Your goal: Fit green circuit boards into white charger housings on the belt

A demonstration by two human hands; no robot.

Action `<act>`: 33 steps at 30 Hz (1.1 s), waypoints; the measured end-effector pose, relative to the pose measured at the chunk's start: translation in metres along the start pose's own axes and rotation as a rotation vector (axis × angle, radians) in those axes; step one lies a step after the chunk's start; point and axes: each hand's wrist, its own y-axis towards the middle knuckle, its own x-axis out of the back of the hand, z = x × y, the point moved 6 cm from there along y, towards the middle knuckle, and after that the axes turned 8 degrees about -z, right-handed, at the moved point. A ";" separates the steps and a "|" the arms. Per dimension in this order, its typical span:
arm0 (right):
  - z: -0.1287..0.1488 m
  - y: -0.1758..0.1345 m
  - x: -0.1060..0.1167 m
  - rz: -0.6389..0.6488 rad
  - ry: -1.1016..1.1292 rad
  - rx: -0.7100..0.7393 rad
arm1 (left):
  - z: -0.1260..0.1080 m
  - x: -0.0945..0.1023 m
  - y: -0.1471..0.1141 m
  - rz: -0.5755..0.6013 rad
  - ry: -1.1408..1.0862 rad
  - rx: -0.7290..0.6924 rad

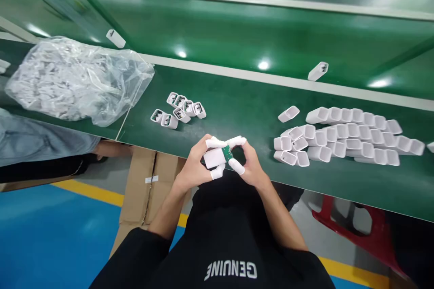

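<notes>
My left hand [199, 165], with white finger cots on its tips, grips a white plastic housing [214, 158]. A green circuit board [228, 152] sticks out of the housing's right end. The thumb and fingertips of my right hand [246, 160], also in white cots, pinch that board. Beyond my left hand stand several white housings [179, 114] with green boards and parts showing inside. To the right lies a large group of white housings [352, 137] with open ends, in which I see no boards.
A clear plastic bag [77, 81] full of white pieces lies at the left of the green table [233, 99]. Single housings rest along the back ledge [217, 71]. A person's sleeve [44, 137] shows at the left; a red stool [359, 226] and cardboard [139, 189] are below.
</notes>
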 end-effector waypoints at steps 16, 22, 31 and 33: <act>0.040 -0.026 0.014 -0.218 0.074 0.255 | -0.002 -0.013 -0.026 -0.105 -0.415 -0.092; 0.052 -0.031 0.027 -0.394 0.130 0.317 | 0.001 -0.013 -0.025 -0.075 -0.417 -0.042; 0.044 -0.042 0.021 -0.295 0.148 0.292 | 0.005 -0.020 -0.027 -0.029 -0.473 -0.042; 0.043 -0.043 0.020 -0.288 0.154 0.294 | 0.004 -0.021 -0.026 -0.031 -0.485 -0.042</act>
